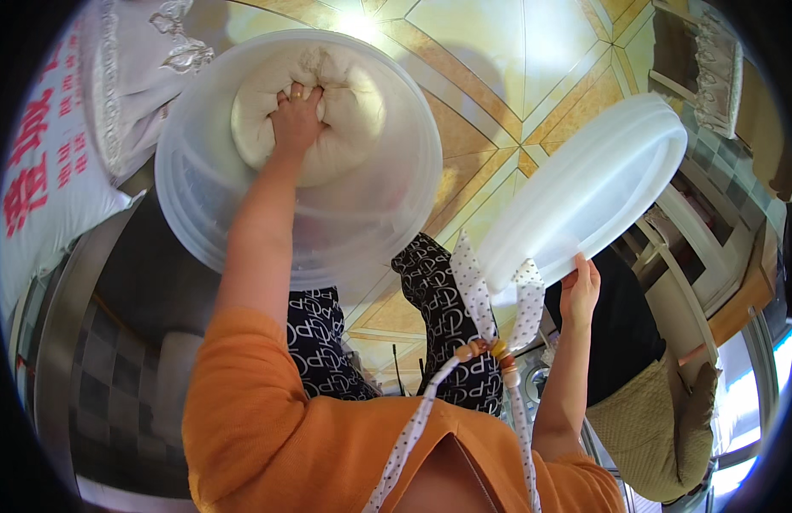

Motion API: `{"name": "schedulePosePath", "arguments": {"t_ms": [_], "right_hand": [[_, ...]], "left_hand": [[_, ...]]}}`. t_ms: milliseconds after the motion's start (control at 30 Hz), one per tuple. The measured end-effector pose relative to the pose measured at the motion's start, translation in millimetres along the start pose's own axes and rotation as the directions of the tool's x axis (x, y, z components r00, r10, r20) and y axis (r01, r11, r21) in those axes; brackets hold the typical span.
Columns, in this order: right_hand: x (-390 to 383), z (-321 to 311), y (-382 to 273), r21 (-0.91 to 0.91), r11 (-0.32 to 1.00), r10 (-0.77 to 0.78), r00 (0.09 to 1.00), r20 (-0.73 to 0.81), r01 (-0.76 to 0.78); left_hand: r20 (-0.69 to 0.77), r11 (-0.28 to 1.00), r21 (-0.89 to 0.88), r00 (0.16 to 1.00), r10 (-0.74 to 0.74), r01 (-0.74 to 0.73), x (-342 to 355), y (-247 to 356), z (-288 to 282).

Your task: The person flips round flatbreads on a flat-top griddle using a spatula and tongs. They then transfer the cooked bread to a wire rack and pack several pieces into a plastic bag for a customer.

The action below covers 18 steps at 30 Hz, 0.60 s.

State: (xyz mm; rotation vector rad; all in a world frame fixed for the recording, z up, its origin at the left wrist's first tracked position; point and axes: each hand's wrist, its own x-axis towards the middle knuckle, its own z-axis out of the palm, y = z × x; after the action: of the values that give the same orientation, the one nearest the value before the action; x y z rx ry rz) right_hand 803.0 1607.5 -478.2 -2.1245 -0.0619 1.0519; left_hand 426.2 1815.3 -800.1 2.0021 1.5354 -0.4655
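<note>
A round translucent tub (396, 179) holds a large mound of pale dough (355, 120) with a dimpled top. My left hand (299, 120), with a ring on one finger, presses into the top of the dough, its bent fingers somewhat apart and the tips partly sunk. My right hand (579, 289) grips the lower edge of a white, translucent round lid (588, 188), which is tilted up at the tub's right. Polka-dot cloth straps with beads (498, 355) hang in front of the lid's lower part.
Printed white sacks (54, 145) and an embroidered cream cloth (131, 103) line the left. Below is a tan-patterned tile floor (558, 51), with my legs in patterned black trousers (447, 308). At the right are pale wooden furniture (695, 222), a black cloth and an olive quilted cushion (644, 419).
</note>
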Motion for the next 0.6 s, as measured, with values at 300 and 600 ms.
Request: {"name": "schedulePosePath", "arguments": {"t_ms": [300, 600], "right_hand": [[-14, 17, -5, -0.213, 0.977, -0.002, 0.999, 0.053, 0.013], [-99, 112, -89, -0.640, 0.548, -0.062, 0.789, 0.611, 0.539]], "left_hand": [[0.238, 1.000, -0.019, 0.971, 0.002, 0.002, 11, -16, 1], [0.452, -0.180, -0.889, 0.868, -0.205, 0.420, -369, 10, -188]]}}
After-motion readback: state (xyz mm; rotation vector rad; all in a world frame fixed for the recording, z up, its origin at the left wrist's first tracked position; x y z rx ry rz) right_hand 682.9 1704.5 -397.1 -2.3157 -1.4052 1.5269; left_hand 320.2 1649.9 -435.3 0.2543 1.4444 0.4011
